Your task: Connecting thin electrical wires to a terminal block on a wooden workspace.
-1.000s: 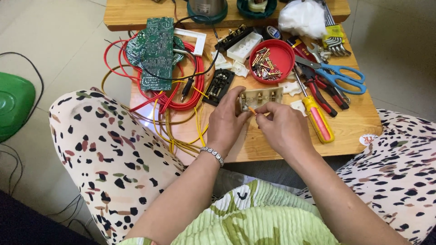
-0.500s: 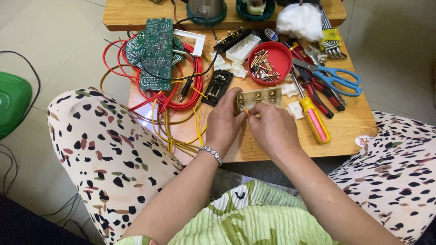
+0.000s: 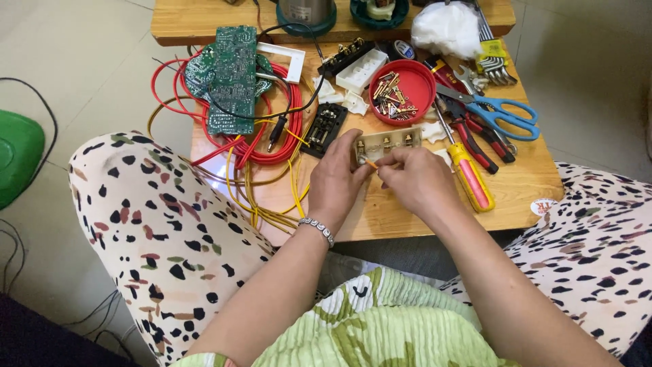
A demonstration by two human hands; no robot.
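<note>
Centre of frame, we pinch the cream terminal block [image 3: 388, 143] with our left hand [image 3: 337, 182] | our right hand [image 3: 415, 181] grips a thin yellow wire [image 3: 371, 163] at its end | yellow screwdriver [image 3: 468, 175] just right | bare wooden table [image 3: 516, 190] lower right, edge near our knees

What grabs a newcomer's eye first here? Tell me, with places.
At the middle of the low wooden table, the left hand and right hand meet on a cream plastic socket block with brass terminals, a thin orange wire end between the fingers. Left of them lies a tangle of red and yellow wires under a green circuit board; behind sits a round red lid of screws.
</note>
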